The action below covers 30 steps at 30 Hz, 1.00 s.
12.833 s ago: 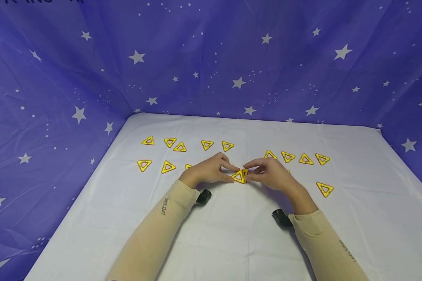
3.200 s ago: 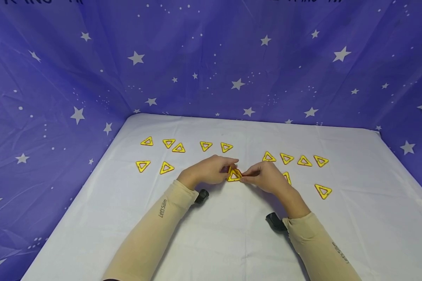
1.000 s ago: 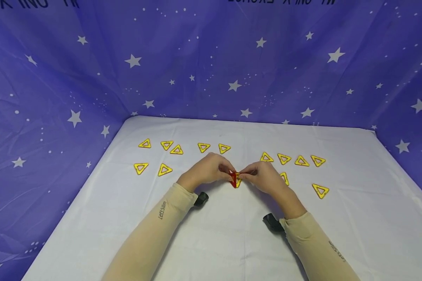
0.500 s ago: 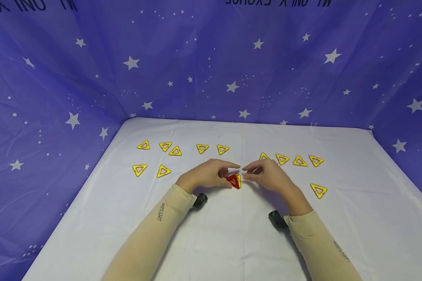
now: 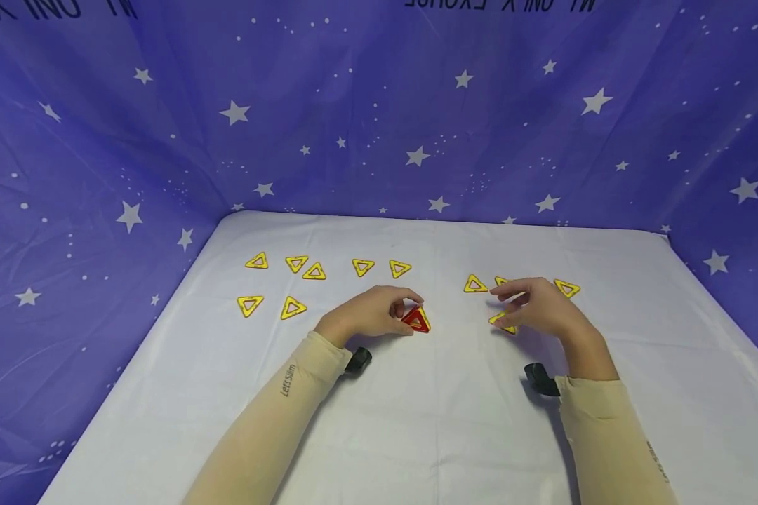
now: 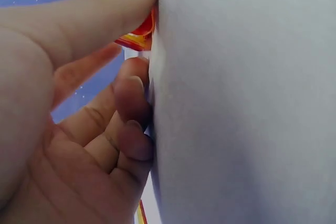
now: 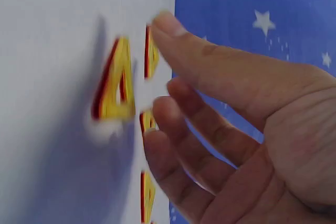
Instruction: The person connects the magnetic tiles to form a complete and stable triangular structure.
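While the left hand (image 5: 371,312) pinches the red-and-yellow piece (image 5: 421,315), the right hand (image 5: 543,306), its fingers (image 5: 513,286) apart near a yellow triangle (image 7: 111,100), seems to be fetching; a pinch is called for.

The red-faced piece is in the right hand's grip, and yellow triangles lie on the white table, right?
Wrong hand: the head view shows the red-faced piece in the left hand's grip. Yellow triangles do lie on the white table.
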Tool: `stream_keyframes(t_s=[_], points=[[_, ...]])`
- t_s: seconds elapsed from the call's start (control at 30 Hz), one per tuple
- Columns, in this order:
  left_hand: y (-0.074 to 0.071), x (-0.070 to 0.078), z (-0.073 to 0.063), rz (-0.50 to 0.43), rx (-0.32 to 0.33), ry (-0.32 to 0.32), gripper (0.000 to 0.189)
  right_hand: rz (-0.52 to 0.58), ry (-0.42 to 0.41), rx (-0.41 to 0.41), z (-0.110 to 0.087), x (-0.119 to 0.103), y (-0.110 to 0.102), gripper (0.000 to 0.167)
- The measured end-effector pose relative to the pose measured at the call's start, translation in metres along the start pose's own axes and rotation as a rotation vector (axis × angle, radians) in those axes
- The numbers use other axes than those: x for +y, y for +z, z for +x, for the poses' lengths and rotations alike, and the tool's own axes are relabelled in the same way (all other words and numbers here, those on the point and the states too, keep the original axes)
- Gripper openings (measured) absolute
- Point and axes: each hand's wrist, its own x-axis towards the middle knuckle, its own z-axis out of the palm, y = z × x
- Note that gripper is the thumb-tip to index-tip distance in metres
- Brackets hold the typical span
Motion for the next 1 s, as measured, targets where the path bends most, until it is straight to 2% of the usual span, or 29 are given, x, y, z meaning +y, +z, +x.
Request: stream_keyframes(t_s=[0.17,0.33,0.43,0.67,0.87,1.0], points=[[-0.002,-0.007,-0.002,-0.108,-0.019,-0.015,0.074,-0.013,0.029,-0.041,-0.004,0.012,-0.008,0.076],[-0.004,-0.009,-0.005,-0.202,-0.047,-0.025,0.071,-0.018,0.015,-0.074,-0.005,0.023,-0.011,0.075],[-0.005,-0.007,-0.005,-0.205,-0.051,-0.024,0.069,-0.017,0.011,-0.085,-0.005,0.026,-0.012,0.074],[-0.004,-0.006,-0.004,-0.209,-0.046,-0.020,0.070,-0.022,0.064,-0.087,-0.006,0.027,-0.011,0.071],[-0.003,-0.009,-0.003,-0.219,-0.038,-0.017,0.068,0.009,0.016,-0.080,-0.004,0.028,-0.008,0.067],[-0.002,-0.010,-0.002,-0.218,-0.035,-0.022,0.067,-0.020,-0.013,-0.078,-0.003,0.029,-0.006,0.066]])
